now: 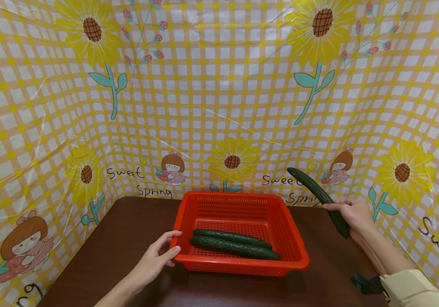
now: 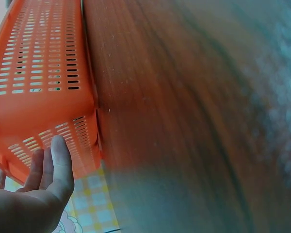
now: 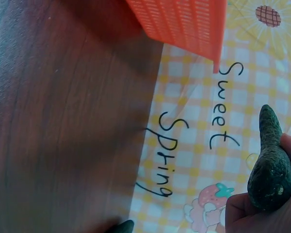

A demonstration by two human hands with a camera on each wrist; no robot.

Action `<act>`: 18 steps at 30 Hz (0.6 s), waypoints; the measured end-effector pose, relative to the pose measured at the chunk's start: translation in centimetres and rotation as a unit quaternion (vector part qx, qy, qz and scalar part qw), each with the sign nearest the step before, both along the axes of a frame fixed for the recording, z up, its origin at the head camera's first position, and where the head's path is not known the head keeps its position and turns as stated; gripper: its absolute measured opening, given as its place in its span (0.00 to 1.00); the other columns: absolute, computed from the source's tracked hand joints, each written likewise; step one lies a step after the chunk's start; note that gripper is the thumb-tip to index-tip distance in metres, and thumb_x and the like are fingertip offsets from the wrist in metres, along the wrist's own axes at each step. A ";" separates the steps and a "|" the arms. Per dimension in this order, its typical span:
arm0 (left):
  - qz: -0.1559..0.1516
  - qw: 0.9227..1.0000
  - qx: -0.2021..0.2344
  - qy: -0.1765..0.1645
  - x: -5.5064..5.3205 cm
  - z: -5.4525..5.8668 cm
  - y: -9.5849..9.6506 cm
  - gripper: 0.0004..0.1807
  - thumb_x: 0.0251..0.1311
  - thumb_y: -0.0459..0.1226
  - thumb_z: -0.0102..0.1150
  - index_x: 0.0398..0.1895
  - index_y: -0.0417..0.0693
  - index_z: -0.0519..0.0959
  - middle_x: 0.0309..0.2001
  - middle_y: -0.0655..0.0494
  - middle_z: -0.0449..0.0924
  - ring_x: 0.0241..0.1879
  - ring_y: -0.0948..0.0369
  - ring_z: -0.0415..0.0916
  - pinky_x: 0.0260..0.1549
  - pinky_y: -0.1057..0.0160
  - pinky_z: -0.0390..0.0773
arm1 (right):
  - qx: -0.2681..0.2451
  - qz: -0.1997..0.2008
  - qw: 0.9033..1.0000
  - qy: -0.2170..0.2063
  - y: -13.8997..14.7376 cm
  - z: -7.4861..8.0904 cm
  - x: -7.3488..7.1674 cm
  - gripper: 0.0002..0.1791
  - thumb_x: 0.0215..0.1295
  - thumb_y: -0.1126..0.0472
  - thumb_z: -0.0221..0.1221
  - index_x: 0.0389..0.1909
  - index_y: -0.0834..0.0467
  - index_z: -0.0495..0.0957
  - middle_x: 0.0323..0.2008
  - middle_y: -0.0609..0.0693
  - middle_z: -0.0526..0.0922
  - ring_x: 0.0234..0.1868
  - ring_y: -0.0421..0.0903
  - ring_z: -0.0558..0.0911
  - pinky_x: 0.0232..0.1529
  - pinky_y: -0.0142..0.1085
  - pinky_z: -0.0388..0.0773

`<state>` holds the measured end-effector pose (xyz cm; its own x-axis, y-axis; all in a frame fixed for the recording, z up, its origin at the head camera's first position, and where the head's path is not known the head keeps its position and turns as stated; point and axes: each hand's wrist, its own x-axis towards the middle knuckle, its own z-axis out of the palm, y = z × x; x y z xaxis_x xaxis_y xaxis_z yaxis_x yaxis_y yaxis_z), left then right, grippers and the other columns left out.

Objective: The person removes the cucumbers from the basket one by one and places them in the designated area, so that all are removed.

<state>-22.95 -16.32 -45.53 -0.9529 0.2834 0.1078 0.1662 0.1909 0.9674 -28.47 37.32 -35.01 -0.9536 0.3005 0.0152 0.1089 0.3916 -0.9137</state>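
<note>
Left hand (image 1: pixel 157 252), lower centre-left: thumb and fingers clasping red basket's (image 1: pixel 242 262) left rim. Two cucumbers (image 1: pixel 238 249), inside, near its front wall. Right hand (image 1: pixel 354 214), lower right: clamped round raised cucumber (image 1: pixel 311 186), well off the rim. Brown tabletop (image 1: pixel 127 230), extending either side, back edge meeting checked cloth (image 1: pixel 219 106) lettered "Sweet Spring".

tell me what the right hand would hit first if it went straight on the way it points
Probably the checked cloth behind the table: the right hand, holding a cucumber, points towards it, with the red basket off to the left of that line. Depth is unclear, so it's a guess.
</note>
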 end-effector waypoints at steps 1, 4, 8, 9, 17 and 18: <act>0.000 1.000 0.000 0.000 0.0 0.0 0.0 0.26 0.71 0.42 0.59 0.69 0.50 0.69 0.59 0.38 0.72 0.42 0.55 0.77 0.38 0.58 0.84 | 0.004 -0.005 1.000 -0.002 0.1 -0.1 0.0 0.22 0.61 0.49 0.70 0.48 0.59 0.78 0.28 0.34 0.77 0.26 0.40 0.81 0.32 0.37 0.83; 0.001 1.000 -0.001 -0.001 0.0 0.0 0.0 0.25 0.71 0.42 0.58 0.69 0.50 0.69 0.59 0.38 0.72 0.42 0.55 0.76 0.38 0.58 0.84 | 0.008 -0.018 1.000 -0.001 0.5 -0.5 0.1 0.20 0.60 0.49 0.70 0.46 0.57 0.81 0.28 0.36 0.77 0.26 0.41 0.81 0.31 0.38 0.83; 0.001 1.000 -0.001 -0.002 0.0 0.0 0.0 0.26 0.71 0.42 0.58 0.69 0.50 0.68 0.59 0.38 0.72 0.42 0.55 0.76 0.38 0.58 0.84 | 0.006 -0.020 1.000 0.003 1.2 -0.9 0.3 0.10 0.61 0.49 0.70 0.37 0.50 0.84 0.28 0.37 0.78 0.25 0.42 0.81 0.30 0.38 0.82; 0.001 1.000 -0.002 -0.002 0.0 0.0 0.0 0.26 0.71 0.42 0.58 0.70 0.50 0.68 0.59 0.38 0.72 0.42 0.55 0.76 0.38 0.59 0.84 | 0.008 -0.019 1.000 0.004 1.4 -1.1 0.4 0.09 0.61 0.49 0.70 0.37 0.49 0.85 0.28 0.37 0.78 0.24 0.42 0.81 0.30 0.39 0.83; -0.001 1.000 0.001 0.001 0.0 0.0 0.0 0.26 0.71 0.43 0.59 0.69 0.50 0.68 0.58 0.38 0.73 0.42 0.57 0.78 0.38 0.57 0.84 | 0.053 -0.064 0.997 -0.012 2.4 -2.3 1.0 0.26 0.61 0.45 0.69 0.50 0.62 0.82 0.53 0.56 0.76 0.29 0.40 0.77 0.30 0.37 0.81; -0.001 1.000 0.001 0.001 0.0 0.0 0.0 0.26 0.71 0.43 0.59 0.69 0.49 0.68 0.58 0.38 0.73 0.42 0.57 0.78 0.38 0.57 0.84 | 0.051 -0.066 0.996 -0.010 2.5 -2.5 1.0 0.27 0.61 0.45 0.69 0.50 0.64 0.82 0.55 0.58 0.75 0.29 0.40 0.77 0.30 0.36 0.81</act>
<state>-22.97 -16.35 -45.49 -0.9520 0.2858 0.1099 0.1684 0.1890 0.9674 -27.44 39.81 -37.49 -0.9063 0.4213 0.0324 0.1840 0.4626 -0.8672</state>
